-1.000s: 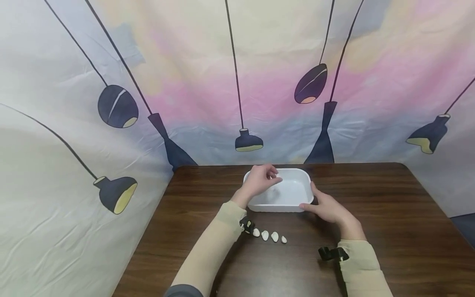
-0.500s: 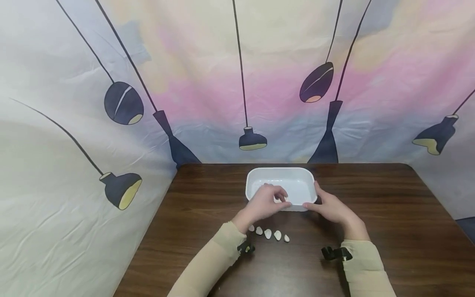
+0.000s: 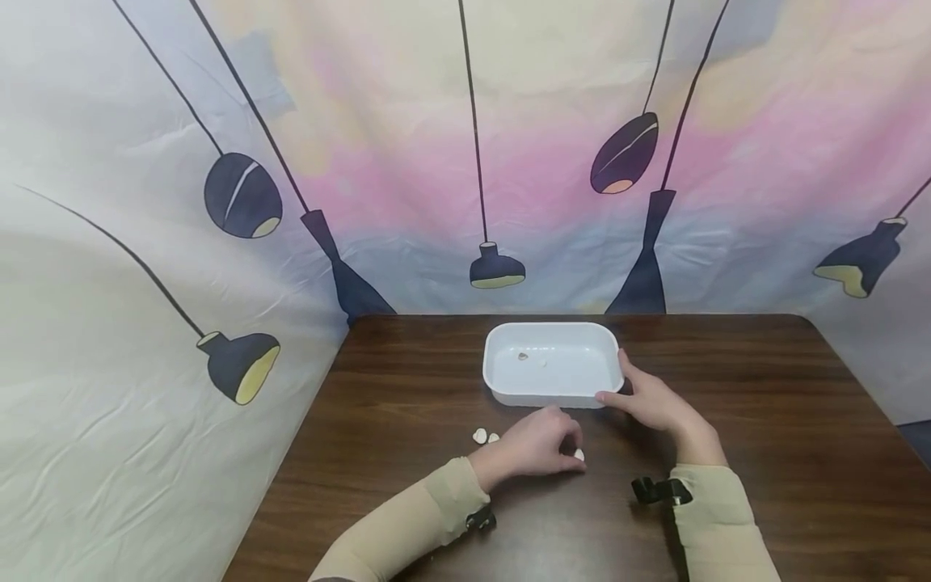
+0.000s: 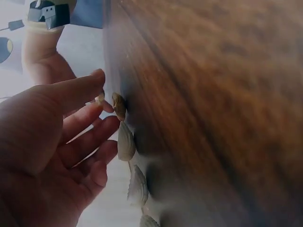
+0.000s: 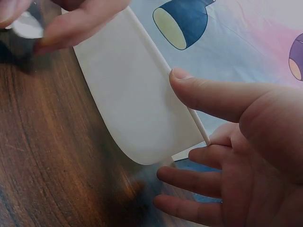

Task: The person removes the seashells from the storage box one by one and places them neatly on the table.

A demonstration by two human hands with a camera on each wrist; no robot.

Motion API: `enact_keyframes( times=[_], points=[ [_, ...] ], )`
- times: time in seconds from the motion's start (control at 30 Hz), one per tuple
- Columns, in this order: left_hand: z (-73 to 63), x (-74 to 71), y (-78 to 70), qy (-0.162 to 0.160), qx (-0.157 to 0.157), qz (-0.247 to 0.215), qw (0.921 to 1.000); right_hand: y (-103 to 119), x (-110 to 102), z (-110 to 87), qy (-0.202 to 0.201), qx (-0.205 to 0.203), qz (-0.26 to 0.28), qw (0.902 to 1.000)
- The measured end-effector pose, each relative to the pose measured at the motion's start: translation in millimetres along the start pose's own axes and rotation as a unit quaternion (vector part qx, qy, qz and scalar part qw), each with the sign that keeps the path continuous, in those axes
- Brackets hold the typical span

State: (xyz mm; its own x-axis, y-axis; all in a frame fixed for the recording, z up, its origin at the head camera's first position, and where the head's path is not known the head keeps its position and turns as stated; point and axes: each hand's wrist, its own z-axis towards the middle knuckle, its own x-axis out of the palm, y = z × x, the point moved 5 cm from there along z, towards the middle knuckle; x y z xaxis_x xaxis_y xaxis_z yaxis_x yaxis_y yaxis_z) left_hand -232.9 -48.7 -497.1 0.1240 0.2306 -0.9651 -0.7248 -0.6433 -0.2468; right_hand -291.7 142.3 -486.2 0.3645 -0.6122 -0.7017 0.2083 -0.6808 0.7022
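Observation:
My left hand (image 3: 541,443) is low over the near side of the table, thumb and index finger pinching a small white seashell (image 3: 579,455). In the left wrist view, several ribbed shells (image 4: 126,142) lie in a row beside its fingertips. Two more shells (image 3: 480,436) show left of the hand in the head view, which hides the row's middle. My right hand (image 3: 655,404) grips the right end of a white rectangular dish (image 3: 560,399), thumb (image 5: 189,87) on its rim. Inside the dish lie a brownish shell (image 3: 523,356) and a small white piece (image 3: 544,364).
The dish stands near the back of the dark wooden table (image 3: 756,388). Behind the table hangs a cloth backdrop (image 3: 407,162) printed with pendant lamps. A black wrist camera (image 3: 658,491) sits on the right sleeve, another (image 3: 480,519) on the left.
My left hand has come back from over the dish to the shell row and now pinches the shell at its right end. My right hand keeps its grip on the dish.

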Motion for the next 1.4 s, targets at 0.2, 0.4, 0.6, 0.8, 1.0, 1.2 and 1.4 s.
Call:
enact_keyframes(
  times=[0.2,0.4,0.6,0.8,1.0,1.2,1.4],
  points=[
    [2.2,3.6,-3.2,0.019,-0.009,0.038,0.9991,-1.8,-0.7,0.1,0.004,0.005,0.001,1.0000],
    [2.8,5.3,-4.8,0.031,-0.017,0.052,0.9980,-0.5,0.4,-0.1,0.007,0.007,0.006,0.9999],
    [1.0,5.4,-4.0,0.037,-0.028,0.062,0.9970,3.1,0.7,-0.2,0.008,0.001,0.006,0.9999],
    [-1.2,2.6,-6.6,0.030,-0.014,0.085,0.9958,1.2,0.5,-0.5,0.009,0.007,0.009,0.9999],
    [-1.7,2.9,-6.9,0.034,-0.009,0.094,0.9949,-0.6,1.6,-0.1,0.008,0.010,0.009,0.9999],
    [-3.0,2.1,-5.6,0.032,-0.012,0.100,0.9944,0.6,0.8,-0.7,0.007,0.007,0.007,0.9999],
    [-3.5,2.6,-4.5,0.033,-0.014,0.099,0.9944,-0.8,1.7,0.5,0.006,0.010,0.009,0.9999]
  ],
)
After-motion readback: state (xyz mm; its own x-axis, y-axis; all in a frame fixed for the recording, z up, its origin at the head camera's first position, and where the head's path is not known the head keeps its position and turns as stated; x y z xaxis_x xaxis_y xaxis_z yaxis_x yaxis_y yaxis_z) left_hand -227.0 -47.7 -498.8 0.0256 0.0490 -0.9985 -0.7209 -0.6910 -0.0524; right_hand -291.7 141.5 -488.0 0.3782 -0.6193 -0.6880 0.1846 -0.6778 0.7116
